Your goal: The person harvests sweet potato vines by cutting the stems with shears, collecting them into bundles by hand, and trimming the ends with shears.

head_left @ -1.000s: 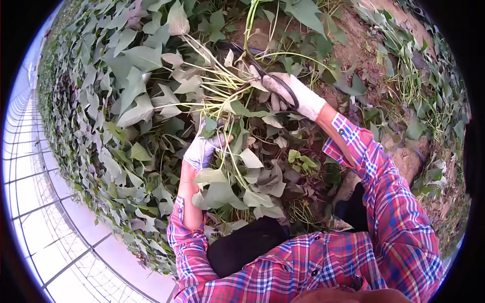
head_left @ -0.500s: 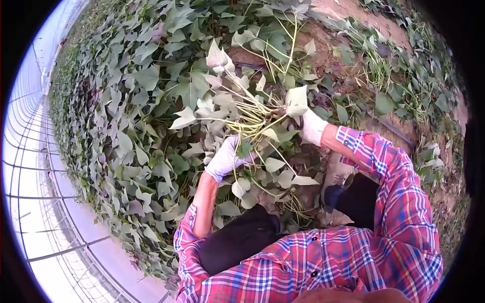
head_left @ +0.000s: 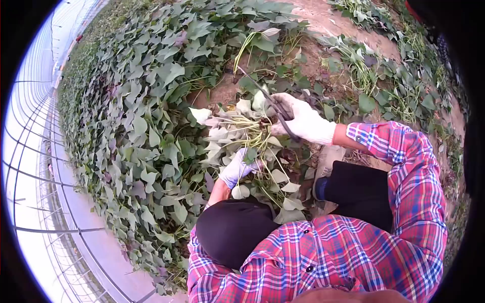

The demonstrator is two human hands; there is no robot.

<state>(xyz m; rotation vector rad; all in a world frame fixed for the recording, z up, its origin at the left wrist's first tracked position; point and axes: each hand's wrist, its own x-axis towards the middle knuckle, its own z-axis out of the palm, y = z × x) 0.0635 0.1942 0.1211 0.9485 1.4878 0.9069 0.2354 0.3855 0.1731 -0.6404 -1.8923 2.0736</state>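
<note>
My left hand [head_left: 239, 167], in a pale glove, is closed around a bunch of sweet potato vines [head_left: 247, 132]. Their yellow-green stems and pale leaf undersides spread out above the fingers. My right hand [head_left: 303, 120], gloved in white, grips a long, thin dark tool [head_left: 274, 103] just right of the bunch. The tool slants up and left to a narrow tip beside some loose-looking stems [head_left: 244, 50]. Its exact kind is not clear. Leaves and stems partly hide my left fingers.
Dense sweet potato foliage [head_left: 126, 126] covers the ground at left. Bare reddish soil [head_left: 316, 17] shows at the top. Piles of vines [head_left: 364, 70] lie at the upper right. My bent knees [head_left: 235, 230] are close below my hands. A greenhouse frame [head_left: 55, 230] curves along the left edge.
My right hand has moved left and turned, bringing the dark tool into view beside the bunch. My left hand, still holding the vines, appears slightly lower and farther right.
</note>
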